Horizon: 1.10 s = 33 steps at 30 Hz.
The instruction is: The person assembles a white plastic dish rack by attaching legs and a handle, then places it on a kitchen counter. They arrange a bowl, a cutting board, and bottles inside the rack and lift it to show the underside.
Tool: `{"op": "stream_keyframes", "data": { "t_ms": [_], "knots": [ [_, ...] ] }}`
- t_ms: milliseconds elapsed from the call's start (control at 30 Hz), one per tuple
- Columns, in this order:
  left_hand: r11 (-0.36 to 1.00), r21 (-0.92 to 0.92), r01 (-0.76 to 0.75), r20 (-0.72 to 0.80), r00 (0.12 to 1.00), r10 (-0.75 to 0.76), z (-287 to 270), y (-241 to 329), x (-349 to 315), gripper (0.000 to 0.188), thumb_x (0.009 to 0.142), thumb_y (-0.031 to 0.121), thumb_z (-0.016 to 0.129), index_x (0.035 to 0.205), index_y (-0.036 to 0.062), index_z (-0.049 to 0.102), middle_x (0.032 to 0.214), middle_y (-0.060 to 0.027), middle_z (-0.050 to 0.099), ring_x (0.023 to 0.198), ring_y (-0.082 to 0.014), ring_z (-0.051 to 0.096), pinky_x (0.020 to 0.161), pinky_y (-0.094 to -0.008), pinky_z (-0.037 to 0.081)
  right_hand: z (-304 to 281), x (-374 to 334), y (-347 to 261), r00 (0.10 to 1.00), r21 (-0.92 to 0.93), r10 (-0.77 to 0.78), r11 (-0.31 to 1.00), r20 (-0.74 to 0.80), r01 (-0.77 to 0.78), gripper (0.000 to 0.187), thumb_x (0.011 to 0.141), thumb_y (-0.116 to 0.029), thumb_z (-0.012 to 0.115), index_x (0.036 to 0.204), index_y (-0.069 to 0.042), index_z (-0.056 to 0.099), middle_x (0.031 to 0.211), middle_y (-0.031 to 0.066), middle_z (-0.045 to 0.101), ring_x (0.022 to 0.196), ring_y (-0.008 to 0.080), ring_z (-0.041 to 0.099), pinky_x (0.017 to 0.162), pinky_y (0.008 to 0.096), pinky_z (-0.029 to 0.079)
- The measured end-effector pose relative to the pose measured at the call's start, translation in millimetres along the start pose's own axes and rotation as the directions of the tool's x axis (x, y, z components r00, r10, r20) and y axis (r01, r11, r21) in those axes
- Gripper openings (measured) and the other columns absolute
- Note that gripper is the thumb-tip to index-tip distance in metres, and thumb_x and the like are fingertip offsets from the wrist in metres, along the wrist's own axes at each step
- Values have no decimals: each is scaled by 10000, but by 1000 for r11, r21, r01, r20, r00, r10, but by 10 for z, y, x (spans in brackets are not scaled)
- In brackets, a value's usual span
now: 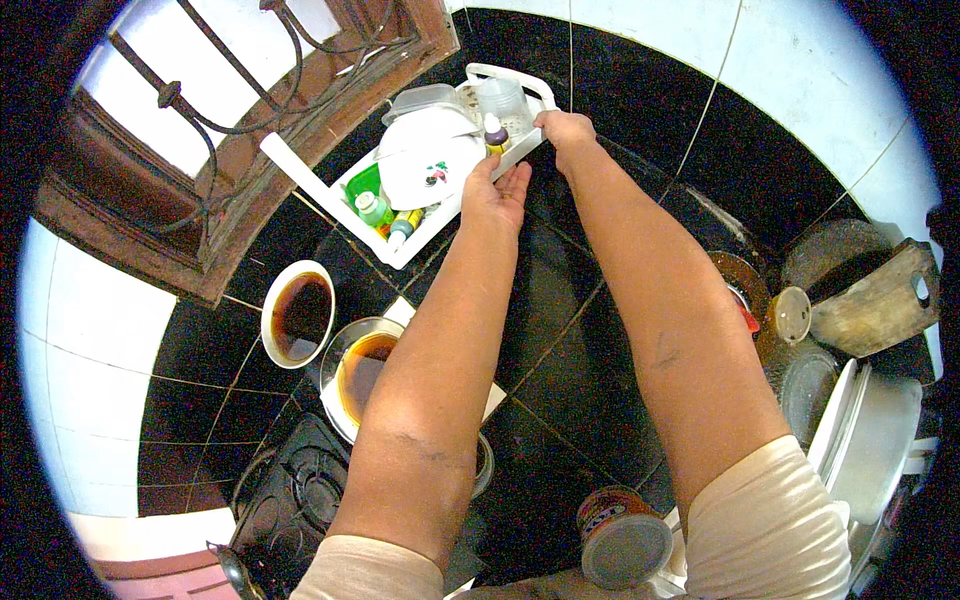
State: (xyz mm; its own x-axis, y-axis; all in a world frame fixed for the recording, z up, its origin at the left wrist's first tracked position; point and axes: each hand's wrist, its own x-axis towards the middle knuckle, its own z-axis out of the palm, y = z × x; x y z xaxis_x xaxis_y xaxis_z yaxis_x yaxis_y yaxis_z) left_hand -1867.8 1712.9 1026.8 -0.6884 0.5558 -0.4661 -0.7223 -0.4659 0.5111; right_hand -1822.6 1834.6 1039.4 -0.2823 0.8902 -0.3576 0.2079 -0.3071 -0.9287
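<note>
A white plastic tray (330, 188) with raised handles sits tilted on the black tiled counter below the window. Inside it are a white plate (430, 165) with a small printed flower, a clear plastic container (428, 100), a clear cup (502, 103), and several small bottles, among them a green bottle (373, 209) and a purple-and-yellow bottle (496, 135). My left hand (495, 192) holds the tray's near side, thumb at the rim and fingers partly beneath. My right hand (566, 130) grips the rim by the right-hand handle; its fingertips are mostly hidden.
A bowl of brown liquid (300, 315) and a second vessel of brown liquid (362, 375) stand left of my left forearm, near a black stove (310, 480). A lidded jar (625, 545) is close to me. Rightward are a wooden board (880, 300) and a large pan (875, 440).
</note>
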Motion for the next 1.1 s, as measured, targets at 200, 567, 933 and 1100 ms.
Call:
{"op": "stream_keyframes", "data": {
  "t_ms": [200, 567, 933, 1100],
  "knots": [
    [1000, -5, -8, 24, 1000, 9, -46, -20, 29, 381, 874, 83, 550, 1187, -73, 399, 1095, -239, 521, 954, -362, 591, 840, -479, 553, 89, 163, 81, 996, -19, 62, 998, -58, -63, 484, 691, -168, 743, 1098, 60, 612, 1165, 186, 600, 1084, 288, 570, 891, 383, 463],
    [1000, 6, 16, 50, 999, -16, -109, -44, 83, 372, 872, 88, 564, 1193, -41, 428, 1064, -219, 515, 986, -326, 567, 873, -438, 541, 77, 229, 190, 993, 286, 16, 957, 120, -50, 278, 715, -51, 679, 980, 10, 619, 943, 127, 614, 861, 237, 601, 673, 353, 510],
    [999, -26, 22, 91, 996, -20, -83, -22, 38, 339, 887, 80, 551, 1171, -66, 437, 1118, -255, 524, 1033, -374, 572, 910, -486, 516, 102, 291, 162, 995, 30, -83, 996, -61, 85, 249, 627, -104, 720, 790, 75, 660, 804, 144, 657, 666, 212, 619, 605, 337, 479],
    [999, -28, 35, 94, 995, -33, -111, -46, 58, 413, 887, 116, 580, 1230, -35, 407, 1151, -257, 473, 1085, -370, 522, 920, -477, 510, 149, 373, 241, 974, -46, -167, 986, -155, 162, 284, 613, -129, 732, 795, 78, 664, 812, 149, 663, 704, 226, 628, 653, 346, 485]
  ]
}}
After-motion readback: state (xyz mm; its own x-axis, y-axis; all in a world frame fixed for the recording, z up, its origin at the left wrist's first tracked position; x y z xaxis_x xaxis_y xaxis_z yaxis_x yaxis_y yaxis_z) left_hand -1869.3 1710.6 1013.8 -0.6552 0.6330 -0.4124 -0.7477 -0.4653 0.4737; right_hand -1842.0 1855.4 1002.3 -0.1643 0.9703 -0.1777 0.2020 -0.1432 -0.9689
